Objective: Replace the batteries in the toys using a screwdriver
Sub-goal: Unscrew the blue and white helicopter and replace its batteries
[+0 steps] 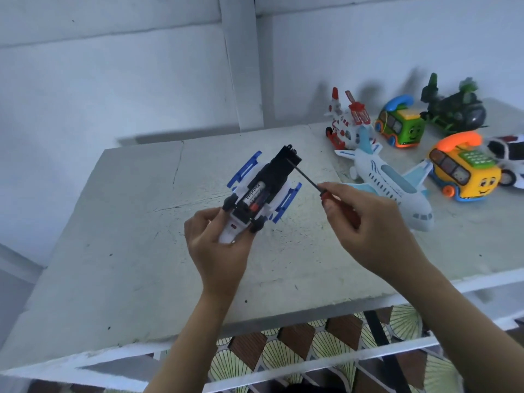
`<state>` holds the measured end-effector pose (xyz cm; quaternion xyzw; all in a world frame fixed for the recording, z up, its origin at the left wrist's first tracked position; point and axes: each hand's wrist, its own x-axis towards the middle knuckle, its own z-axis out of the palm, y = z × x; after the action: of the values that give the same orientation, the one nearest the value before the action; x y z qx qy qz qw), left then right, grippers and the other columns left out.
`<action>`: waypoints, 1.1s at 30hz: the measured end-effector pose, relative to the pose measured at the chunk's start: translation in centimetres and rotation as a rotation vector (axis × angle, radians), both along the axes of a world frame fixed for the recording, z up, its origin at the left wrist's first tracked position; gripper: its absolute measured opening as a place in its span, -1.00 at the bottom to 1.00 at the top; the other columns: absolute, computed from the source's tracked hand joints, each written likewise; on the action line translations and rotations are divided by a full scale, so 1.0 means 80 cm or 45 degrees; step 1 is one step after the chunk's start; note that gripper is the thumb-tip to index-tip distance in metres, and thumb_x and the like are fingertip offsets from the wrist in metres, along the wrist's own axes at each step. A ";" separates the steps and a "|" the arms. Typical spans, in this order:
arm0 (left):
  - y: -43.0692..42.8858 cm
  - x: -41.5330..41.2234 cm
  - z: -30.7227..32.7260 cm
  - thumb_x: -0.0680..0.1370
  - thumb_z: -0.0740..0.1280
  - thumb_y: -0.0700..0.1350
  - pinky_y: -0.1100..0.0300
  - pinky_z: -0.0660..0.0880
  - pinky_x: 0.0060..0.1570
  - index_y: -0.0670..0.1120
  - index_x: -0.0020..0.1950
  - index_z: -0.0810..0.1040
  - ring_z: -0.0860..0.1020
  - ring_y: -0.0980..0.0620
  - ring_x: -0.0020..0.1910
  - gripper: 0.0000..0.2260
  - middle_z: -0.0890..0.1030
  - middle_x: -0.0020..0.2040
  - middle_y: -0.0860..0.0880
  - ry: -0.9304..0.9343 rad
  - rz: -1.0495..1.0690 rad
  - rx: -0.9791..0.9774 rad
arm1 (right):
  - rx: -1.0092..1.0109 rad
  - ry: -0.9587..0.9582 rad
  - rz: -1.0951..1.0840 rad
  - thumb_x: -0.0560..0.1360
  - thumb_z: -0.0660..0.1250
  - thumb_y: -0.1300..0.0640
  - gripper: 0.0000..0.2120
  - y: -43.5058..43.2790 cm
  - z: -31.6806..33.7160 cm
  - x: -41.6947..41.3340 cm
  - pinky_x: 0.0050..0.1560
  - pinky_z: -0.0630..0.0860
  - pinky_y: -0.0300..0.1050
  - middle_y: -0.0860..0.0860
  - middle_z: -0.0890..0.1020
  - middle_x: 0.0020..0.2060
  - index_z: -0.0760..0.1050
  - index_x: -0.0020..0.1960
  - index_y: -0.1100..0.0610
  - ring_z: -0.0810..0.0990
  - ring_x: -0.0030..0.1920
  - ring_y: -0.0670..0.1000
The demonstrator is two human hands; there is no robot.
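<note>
My left hand (219,246) grips a white, blue and black toy car (262,191) by its front end and holds it upside down above the table. Its black battery cover (286,163) is swung up at the far end, and batteries (255,197) show in the open compartment. My right hand (368,225) grips a screwdriver (317,185) with a red handle and a thin dark shaft. The tip of the shaft touches the raised cover.
A worn grey table (141,251) lies under my hands. At the back right stand a white-blue toy airplane (391,182), a red-white helicopter (348,123), a green phone bus (402,126), a yellow phone bus (462,171), a dark green vehicle (456,109) and a white car (510,157).
</note>
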<state>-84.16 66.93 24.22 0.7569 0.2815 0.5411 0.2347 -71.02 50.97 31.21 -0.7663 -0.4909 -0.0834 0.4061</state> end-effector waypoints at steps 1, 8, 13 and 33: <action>0.002 0.004 0.005 0.33 0.51 0.08 0.47 0.26 -0.09 -0.22 0.03 0.68 0.36 0.12 -0.10 -0.57 0.51 -0.12 0.02 0.006 0.000 0.018 | 0.019 0.005 -0.005 0.53 0.22 0.12 -0.72 -0.002 0.002 0.003 -0.32 0.32 -0.54 -0.20 0.49 -0.34 0.58 0.16 0.16 0.49 -0.30 -0.35; 0.003 0.046 0.041 0.30 0.57 -0.06 0.55 0.23 -0.06 -0.29 0.01 0.67 0.40 0.01 -0.10 -0.60 0.61 -0.13 -0.17 0.057 -0.051 0.149 | 0.189 -0.010 -0.091 0.55 0.23 0.11 -0.73 -0.026 0.012 0.034 -0.41 0.26 -0.52 -0.27 0.46 -0.34 0.58 0.16 0.18 0.45 -0.40 -0.26; -0.009 0.094 0.066 0.35 0.50 0.06 0.51 0.23 -0.07 -0.26 0.04 0.67 0.38 0.05 -0.09 -0.56 0.58 -0.14 -0.11 0.033 -0.136 0.265 | 0.242 -0.105 -0.234 0.56 0.16 0.05 -0.68 -0.055 0.015 0.072 -0.48 0.25 -0.39 -0.15 0.48 -0.43 0.58 0.17 0.14 0.40 -0.46 -0.12; -0.139 0.404 0.124 0.36 0.51 -0.15 0.12 0.27 -0.05 -0.13 0.01 0.71 0.42 -0.06 -0.05 -0.76 0.63 -0.15 -0.09 0.064 -0.285 0.888 | 0.163 0.029 -0.616 0.54 0.02 -0.06 -0.61 -0.232 -0.001 0.314 -0.39 0.36 -0.13 -0.05 0.60 -0.41 0.55 0.14 0.05 0.50 -0.42 0.05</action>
<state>-51.83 55.79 34.15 0.8305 0.0013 0.5568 0.0132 -45.87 32.45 31.12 -0.8350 -0.2822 -0.2004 0.4277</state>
